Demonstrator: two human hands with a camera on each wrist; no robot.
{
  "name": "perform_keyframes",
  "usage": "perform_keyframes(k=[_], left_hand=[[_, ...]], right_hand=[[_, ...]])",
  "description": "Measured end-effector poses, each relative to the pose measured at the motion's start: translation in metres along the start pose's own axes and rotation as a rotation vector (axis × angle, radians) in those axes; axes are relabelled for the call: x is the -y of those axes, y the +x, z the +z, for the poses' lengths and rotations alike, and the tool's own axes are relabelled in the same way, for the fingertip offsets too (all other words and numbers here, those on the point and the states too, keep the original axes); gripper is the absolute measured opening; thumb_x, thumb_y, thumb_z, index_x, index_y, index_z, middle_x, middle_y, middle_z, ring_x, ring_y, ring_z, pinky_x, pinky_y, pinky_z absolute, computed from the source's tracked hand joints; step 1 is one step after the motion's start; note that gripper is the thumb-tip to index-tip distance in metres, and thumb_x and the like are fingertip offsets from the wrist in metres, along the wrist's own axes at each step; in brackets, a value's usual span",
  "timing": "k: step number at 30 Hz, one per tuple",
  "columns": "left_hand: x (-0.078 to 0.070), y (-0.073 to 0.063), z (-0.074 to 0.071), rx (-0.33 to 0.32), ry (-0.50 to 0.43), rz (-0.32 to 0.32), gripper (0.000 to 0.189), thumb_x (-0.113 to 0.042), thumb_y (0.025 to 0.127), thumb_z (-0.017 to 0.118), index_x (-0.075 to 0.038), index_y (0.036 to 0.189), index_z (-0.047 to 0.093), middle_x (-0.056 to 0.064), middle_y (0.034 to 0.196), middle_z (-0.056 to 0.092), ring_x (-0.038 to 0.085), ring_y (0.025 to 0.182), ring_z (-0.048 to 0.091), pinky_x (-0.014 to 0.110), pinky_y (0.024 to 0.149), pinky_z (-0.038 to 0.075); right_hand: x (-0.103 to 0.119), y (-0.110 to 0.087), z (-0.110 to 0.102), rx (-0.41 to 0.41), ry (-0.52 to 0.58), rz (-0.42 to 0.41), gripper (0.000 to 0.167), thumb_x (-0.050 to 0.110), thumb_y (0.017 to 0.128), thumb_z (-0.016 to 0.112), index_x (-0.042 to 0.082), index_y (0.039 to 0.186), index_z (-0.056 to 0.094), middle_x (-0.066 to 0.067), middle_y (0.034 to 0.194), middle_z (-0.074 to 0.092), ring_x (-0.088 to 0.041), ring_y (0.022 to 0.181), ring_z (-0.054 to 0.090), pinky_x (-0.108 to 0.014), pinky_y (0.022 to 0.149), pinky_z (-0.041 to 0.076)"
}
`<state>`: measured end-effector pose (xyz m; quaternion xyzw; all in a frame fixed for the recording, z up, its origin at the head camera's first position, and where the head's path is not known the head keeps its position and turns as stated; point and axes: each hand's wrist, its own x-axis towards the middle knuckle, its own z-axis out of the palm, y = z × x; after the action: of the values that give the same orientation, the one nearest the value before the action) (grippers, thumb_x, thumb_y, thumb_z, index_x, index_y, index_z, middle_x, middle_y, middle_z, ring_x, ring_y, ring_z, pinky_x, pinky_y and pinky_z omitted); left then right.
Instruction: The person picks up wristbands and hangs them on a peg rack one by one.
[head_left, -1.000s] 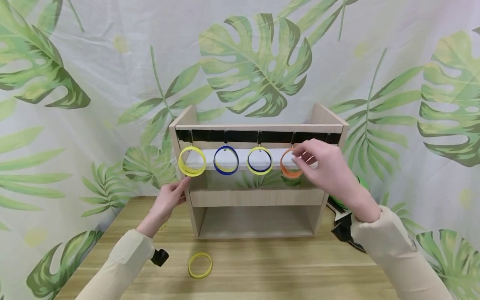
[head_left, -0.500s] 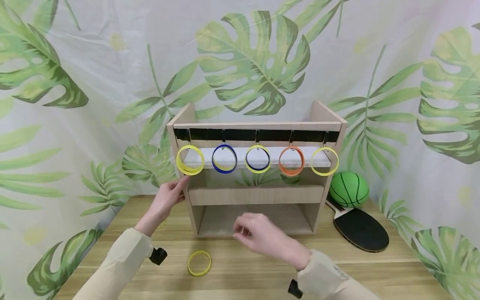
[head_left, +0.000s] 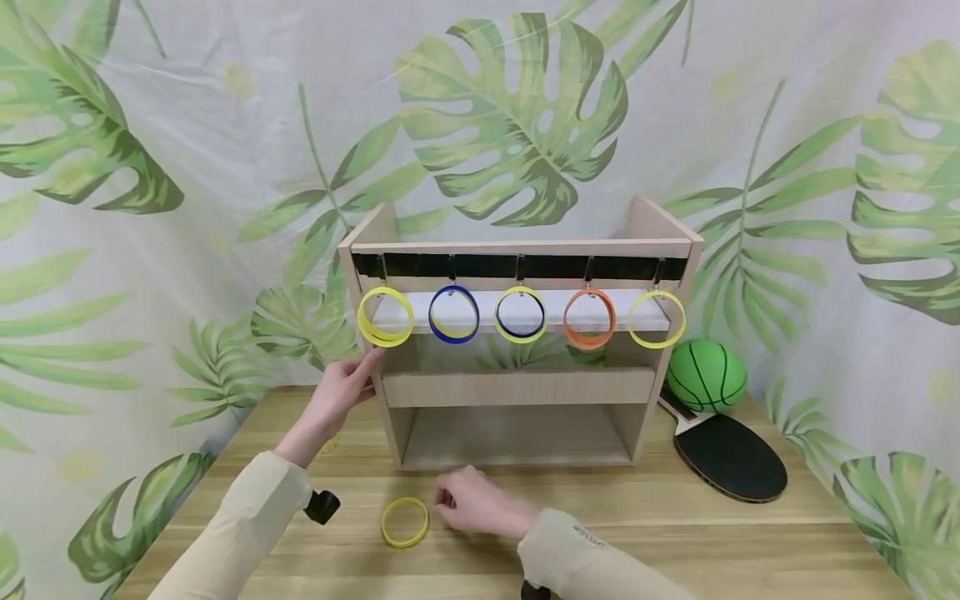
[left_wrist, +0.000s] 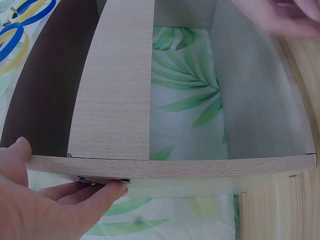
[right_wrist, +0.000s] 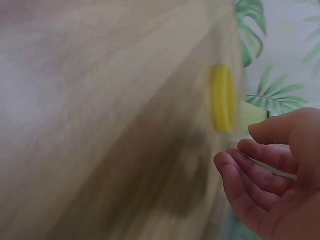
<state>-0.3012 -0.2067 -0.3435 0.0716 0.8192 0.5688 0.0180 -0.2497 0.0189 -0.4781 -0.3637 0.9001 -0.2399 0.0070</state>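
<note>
My left hand [head_left: 335, 397] grips the left side panel of a small wooden shelf [head_left: 517, 388]. In the left wrist view its thumb [left_wrist: 20, 148] lies at the panel's front edge and its fingers lie along the outer face. Just above it hangs a yellow wristband [head_left: 386, 340]. My right hand [head_left: 480, 502], fingers loosely bent and holding nothing, is low over the table, right beside a loose yellow wristband [head_left: 405, 543]. In the right wrist view, that yellow wristband [right_wrist: 223, 98] shows beyond the fingertips, a small gap away.
Along the shelf's black strip [head_left: 487, 267], hooks carry several wristbands: yellow, a blue one [head_left: 453, 339], an orange one [head_left: 589, 342] and a thin yellow one [head_left: 657, 344]. A green ball [head_left: 707, 375] and a black table tennis paddle [head_left: 731, 458] lie right of the shelf.
My right hand has left the rightmost hooks and come down and left to beside the loose wristband. A thin yellow wristband now shows on the rightmost hook. My left hand stays put.
</note>
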Motion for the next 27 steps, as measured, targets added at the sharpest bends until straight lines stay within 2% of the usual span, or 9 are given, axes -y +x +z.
perform_keyframes(k=[5, 10, 15, 20, 27], left_hand=[[0.0, 0.001, 0.001, -0.005, -0.013, -0.005, 0.073, -0.053, 0.103, 0.042, 0.004, 0.148, 0.04, 0.021, 0.16, 0.031, 0.036, 0.143, 0.04, 0.046, 0.117, 0.041], [0.0, 0.0, 0.001, -0.008, -0.009, -0.009, 0.072, -0.053, 0.103, 0.042, 0.005, 0.146, 0.042, 0.022, 0.159, 0.033, 0.036, 0.142, 0.041, 0.045, 0.116, 0.041], [0.002, 0.001, 0.001, -0.015, -0.006, -0.008, 0.072, -0.053, 0.103, 0.042, 0.007, 0.143, 0.046, 0.021, 0.158, 0.035, 0.035, 0.142, 0.042, 0.044, 0.116, 0.042], [0.003, 0.002, 0.002, -0.015, -0.01, -0.005, 0.072, -0.052, 0.103, 0.042, 0.006, 0.145, 0.043, 0.021, 0.158, 0.035, 0.035, 0.142, 0.042, 0.044, 0.115, 0.042], [0.004, 0.001, 0.0, -0.013, 0.006, 0.001, 0.073, -0.054, 0.103, 0.041, 0.004, 0.146, 0.043, 0.02, 0.16, 0.033, 0.033, 0.142, 0.041, 0.045, 0.116, 0.042]], right_hand=[[0.002, 0.012, 0.013, 0.001, -0.009, 0.053, 0.008, 0.017, 0.092, 0.068, 0.014, 0.085, 0.07, 0.011, 0.07, 0.061, 0.005, 0.058, 0.047, -0.006, 0.052, 0.041], [0.007, 0.018, 0.02, -0.005, -0.002, 0.091, 0.012, 0.022, 0.089, 0.073, 0.015, 0.079, 0.071, 0.011, 0.065, 0.06, 0.004, 0.055, 0.046, -0.007, 0.05, 0.04], [0.01, 0.019, 0.022, 0.013, -0.009, 0.102, 0.009, 0.014, 0.085, 0.075, 0.013, 0.078, 0.069, 0.009, 0.066, 0.06, 0.003, 0.055, 0.045, -0.007, 0.049, 0.04], [0.011, 0.015, 0.015, -0.007, -0.019, 0.064, 0.011, 0.001, 0.079, 0.07, 0.012, 0.079, 0.068, 0.007, 0.07, 0.062, 0.003, 0.06, 0.044, -0.006, 0.053, 0.04], [0.005, 0.0, -0.01, -0.088, 0.008, -0.018, 0.01, 0.0, 0.082, 0.068, 0.009, 0.083, 0.07, 0.002, 0.077, 0.072, 0.005, 0.065, 0.054, -0.001, 0.059, 0.044]])
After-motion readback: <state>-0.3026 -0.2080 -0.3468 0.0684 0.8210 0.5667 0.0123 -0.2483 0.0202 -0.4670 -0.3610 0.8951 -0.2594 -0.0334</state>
